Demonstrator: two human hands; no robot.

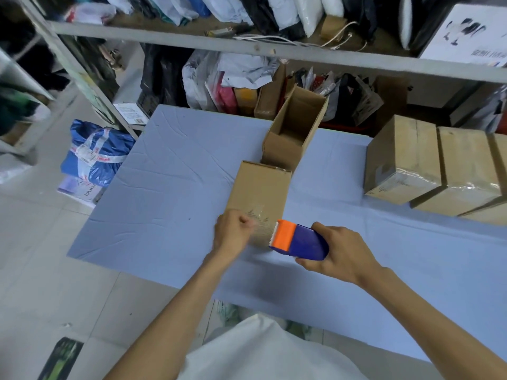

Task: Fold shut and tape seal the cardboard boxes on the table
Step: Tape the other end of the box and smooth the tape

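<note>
Grey metal shelving (pixel 175 37) crammed with plastic bags (pixel 203 78) stood behind the blue-covered table (pixel 164 174); a blue sack (pixel 96 152) lay on the pale tiled floor (pixel 35 256).

Matt brown cardboard box (pixel 260 187) wrapped with glossy clear tape (pixel 258 213), smooth plastic dispenser (pixel 304 239), creased matt table cloth (pixel 164 174).

Landmark: closed brown cardboard box (pixel 260 187), lying on the table draped in pale blue cloth (pixel 164 187).

- Behind it, touching its far end: open-topped brown cardboard box (pixel 282 152).
- To its right, well apart, on the same table: row of tape-wrapped brown cardboard boxes (pixel 406 160).
- At its near left corner: left hand (pixel 233 233), resting on it.
- At its near right corner: blue-and-orange plastic tape dispenser (pixel 299 238), against the box and gripped by the right hand (pixel 340 250).
- Further behind, beyond the table: grey metal shelf rack (pixel 274 52).
- To its left, on the floor: blue plastic sack (pixel 96 154).
</note>
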